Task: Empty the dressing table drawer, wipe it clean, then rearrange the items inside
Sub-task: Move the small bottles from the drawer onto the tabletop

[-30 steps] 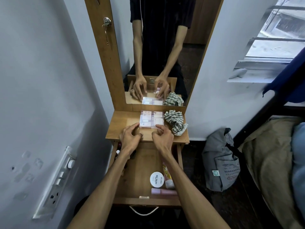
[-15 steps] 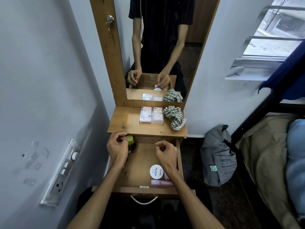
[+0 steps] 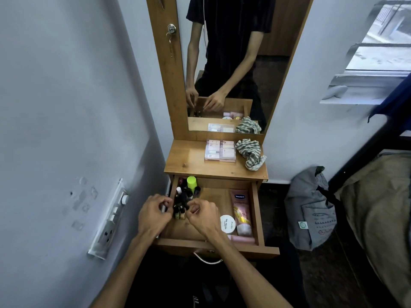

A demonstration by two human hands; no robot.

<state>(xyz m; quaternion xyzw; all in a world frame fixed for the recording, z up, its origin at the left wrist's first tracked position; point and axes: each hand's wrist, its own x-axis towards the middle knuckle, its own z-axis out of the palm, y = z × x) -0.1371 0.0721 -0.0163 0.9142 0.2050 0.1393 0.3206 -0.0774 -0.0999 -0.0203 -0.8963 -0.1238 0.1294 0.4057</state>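
Observation:
The wooden drawer (image 3: 213,245) of the dressing table stands pulled out. In its left part is a cluster of small dark bottles (image 3: 183,196) and a bottle with a lime-green cap (image 3: 191,182). My left hand (image 3: 153,215) and my right hand (image 3: 202,217) hover over that cluster, fingers curled and fingertips at the bottles. Whether either grips a bottle is hidden. Along the right side of the drawer lie a pink Vaseline tube (image 3: 241,211), a white round jar (image 3: 227,223) and a pink tube (image 3: 242,238). A pink palette box (image 3: 220,150) and a striped cloth (image 3: 250,153) rest on the tabletop (image 3: 185,160).
A tall mirror (image 3: 224,63) rises behind the tabletop and reflects a person's arms. A wall with a socket panel (image 3: 109,221) is close on the left. A grey bag (image 3: 311,210) sits on the floor to the right, beside a bed (image 3: 382,207).
Both hands have come off the tabletop edge and gone down into the drawer's left side. The view has shifted, so more of the drawer's inside shows.

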